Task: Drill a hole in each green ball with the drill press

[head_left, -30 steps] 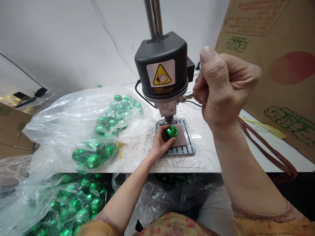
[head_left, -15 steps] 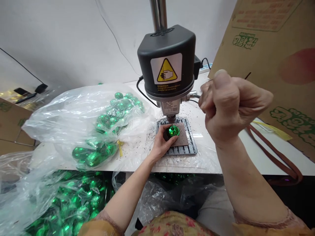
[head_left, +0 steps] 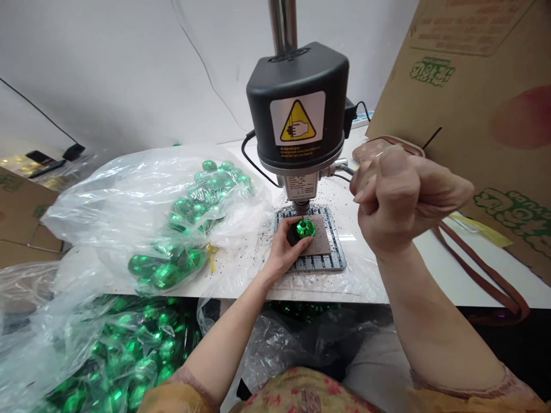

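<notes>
My left hand steadies a shiny green faceted ornament, thumb and fingers wrapped around its side. The ornament rests on a brown board on the slotted metal base of a small drill press. Directly above it is the drill chuck; a dark hole shows in the ornament's top. Raised at the right, my right hand is closed in a fist around the press's feed lever, whose grip is mostly hidden by the fingers.
Left of the press, a clear plastic bag holds several green ornaments. More green ornaments lie in plastic below the table's front edge. A cardboard box leans at the right, near a brown strap. Dark shavings are scattered around the base.
The view has shifted slightly, putting the drill head a little further right. The hole in the ornament's top shows more plainly now. Both hands keep their holds.
</notes>
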`<control>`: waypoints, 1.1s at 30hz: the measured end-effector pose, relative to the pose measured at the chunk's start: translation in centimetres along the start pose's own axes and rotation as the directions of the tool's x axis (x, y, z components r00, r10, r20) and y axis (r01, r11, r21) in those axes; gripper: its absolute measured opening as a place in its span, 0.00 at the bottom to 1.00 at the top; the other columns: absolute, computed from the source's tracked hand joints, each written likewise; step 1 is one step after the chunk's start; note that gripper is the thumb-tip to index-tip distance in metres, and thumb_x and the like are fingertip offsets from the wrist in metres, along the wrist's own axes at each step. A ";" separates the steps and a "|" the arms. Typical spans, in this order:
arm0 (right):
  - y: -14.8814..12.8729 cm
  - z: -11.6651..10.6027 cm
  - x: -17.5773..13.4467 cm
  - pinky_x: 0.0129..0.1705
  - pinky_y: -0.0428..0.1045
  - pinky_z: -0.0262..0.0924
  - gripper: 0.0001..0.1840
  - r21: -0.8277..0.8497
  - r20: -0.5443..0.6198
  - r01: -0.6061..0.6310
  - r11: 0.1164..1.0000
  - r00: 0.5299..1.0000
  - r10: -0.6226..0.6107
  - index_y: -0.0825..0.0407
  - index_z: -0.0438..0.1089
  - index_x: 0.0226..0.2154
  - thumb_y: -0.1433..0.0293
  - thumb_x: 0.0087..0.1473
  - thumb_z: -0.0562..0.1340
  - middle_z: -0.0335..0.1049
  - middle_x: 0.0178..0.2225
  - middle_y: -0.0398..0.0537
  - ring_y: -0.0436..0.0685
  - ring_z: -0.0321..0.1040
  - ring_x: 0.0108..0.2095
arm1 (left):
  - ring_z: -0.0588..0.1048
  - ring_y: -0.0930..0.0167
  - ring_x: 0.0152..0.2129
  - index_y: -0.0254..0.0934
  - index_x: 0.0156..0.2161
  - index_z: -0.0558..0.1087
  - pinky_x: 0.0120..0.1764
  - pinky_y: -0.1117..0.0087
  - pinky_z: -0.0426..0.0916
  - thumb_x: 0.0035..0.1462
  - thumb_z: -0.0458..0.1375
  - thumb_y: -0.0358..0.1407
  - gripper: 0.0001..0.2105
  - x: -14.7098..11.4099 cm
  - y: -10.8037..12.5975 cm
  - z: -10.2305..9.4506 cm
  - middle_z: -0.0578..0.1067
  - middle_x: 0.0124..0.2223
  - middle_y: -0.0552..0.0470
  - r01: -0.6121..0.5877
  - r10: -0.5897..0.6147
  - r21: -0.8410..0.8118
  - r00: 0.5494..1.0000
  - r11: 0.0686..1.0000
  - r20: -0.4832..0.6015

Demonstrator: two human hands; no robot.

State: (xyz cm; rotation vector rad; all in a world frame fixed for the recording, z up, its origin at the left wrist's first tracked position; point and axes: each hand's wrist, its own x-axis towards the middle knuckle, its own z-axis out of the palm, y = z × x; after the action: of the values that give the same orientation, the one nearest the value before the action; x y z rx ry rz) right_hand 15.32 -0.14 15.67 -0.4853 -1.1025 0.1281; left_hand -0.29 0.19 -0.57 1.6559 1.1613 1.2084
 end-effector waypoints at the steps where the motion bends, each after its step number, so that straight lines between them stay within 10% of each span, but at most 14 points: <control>1: 0.0 -0.1 -0.1 0.17 0.51 0.45 0.24 -0.015 0.007 -0.003 1.000 1.000 0.003 0.48 0.61 0.13 0.64 0.58 0.62 0.48 0.10 0.37 0.47 0.50 0.12 | 0.75 0.64 0.46 0.41 0.52 0.70 0.51 0.62 0.68 0.53 0.69 0.43 0.23 0.0 0.0 0.0 0.75 0.49 0.48 -0.002 0.002 0.003 1.000 1.000 0.001; 23: 2.4 -1.4 -2.2 0.15 0.48 0.45 0.27 0.055 0.052 0.271 0.961 0.960 -0.274 0.53 0.51 0.12 0.71 0.57 0.60 0.48 0.10 0.35 0.44 0.47 0.11 | 0.75 0.64 0.46 0.39 0.52 0.68 0.50 0.63 0.69 0.55 0.68 0.42 0.23 -0.1 0.4 0.0 0.76 0.48 0.47 -0.005 0.005 -0.003 1.000 1.000 0.005; 33: -0.6 0.8 1.8 0.18 0.48 0.42 0.25 0.084 0.049 -0.049 0.995 0.998 0.045 0.51 0.62 0.13 0.67 0.59 0.63 0.51 0.11 0.35 0.43 0.47 0.13 | 0.77 0.65 0.44 0.39 0.50 0.69 0.48 0.63 0.72 0.54 0.68 0.42 0.21 -0.3 0.9 0.2 0.77 0.47 0.47 -0.010 0.015 0.064 0.997 0.998 -0.076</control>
State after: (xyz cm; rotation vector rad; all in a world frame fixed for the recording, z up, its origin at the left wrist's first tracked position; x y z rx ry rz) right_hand 15.36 0.22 17.72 -0.4338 -1.1273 0.2279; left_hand 0.09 -0.33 0.10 1.6789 1.2504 1.2638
